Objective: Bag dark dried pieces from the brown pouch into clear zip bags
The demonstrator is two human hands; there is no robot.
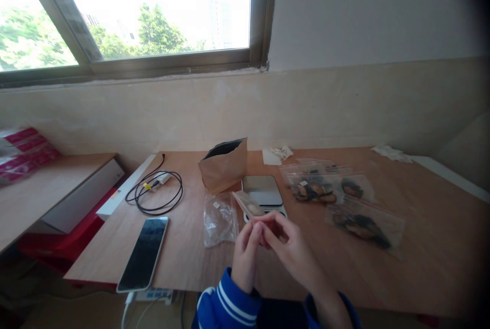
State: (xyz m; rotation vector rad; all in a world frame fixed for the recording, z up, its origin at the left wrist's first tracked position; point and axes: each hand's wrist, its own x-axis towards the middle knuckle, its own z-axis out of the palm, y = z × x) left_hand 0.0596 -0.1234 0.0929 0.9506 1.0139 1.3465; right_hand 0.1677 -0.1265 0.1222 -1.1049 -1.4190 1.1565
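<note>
My left hand (pixel 246 252) and my right hand (pixel 288 243) meet over the table, fingertips pinched together on a small clear plastic bag (pixel 247 203). Something pale shows inside it, too blurred to name. The bag slants up and left in front of a kitchen scale (pixel 262 188) with a silver plate. Left of the scale stands a brown paper pouch (pixel 225 167), its dark mouth gaping. An apparently empty clear zip bag (pixel 220 220) lies flat below the pouch. My fingers hide the bag's near edge.
Several zip bags of dark brown dried pieces (pixel 314 189) lie right of the scale, one bag (pixel 362 227) nearer me. On the left are a phone (pixel 144 252) and a coiled black cable (pixel 179 193). Crumpled white tissue (pixel 282 153) sits by the wall.
</note>
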